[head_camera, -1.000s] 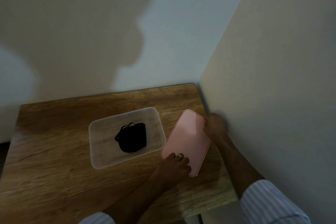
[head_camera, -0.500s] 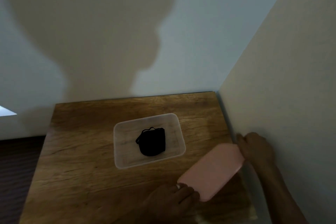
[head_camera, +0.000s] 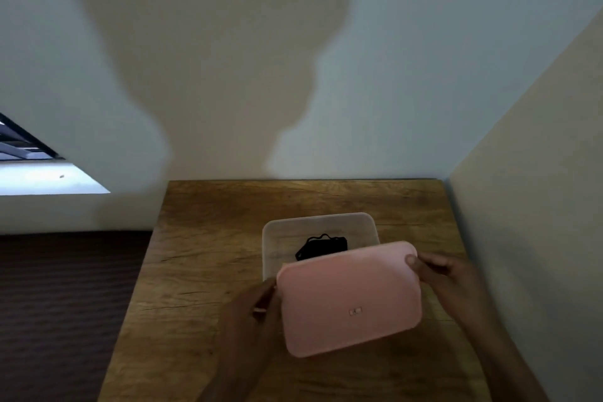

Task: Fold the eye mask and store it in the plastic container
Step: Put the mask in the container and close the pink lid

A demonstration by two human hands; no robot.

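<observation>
Head view: a pink lid [head_camera: 350, 299] is held over the plastic container [head_camera: 277, 238].
The lid is gripped at its left edge by the left hand [head_camera: 253, 307] and at its right edge by the right hand [head_camera: 440, 271]. The black eye mask [head_camera: 321, 246] is seen folded inside the container, on the wooden surface [head_camera: 212, 254].

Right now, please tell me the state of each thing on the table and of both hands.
plastic container: open, standing on the table, lid not yet on.
eye mask: folded, lying inside the container.
pink lid: lifted, tilted, held over the container's near part.
left hand: gripping the lid's left edge.
right hand: gripping the lid's right edge.
</observation>
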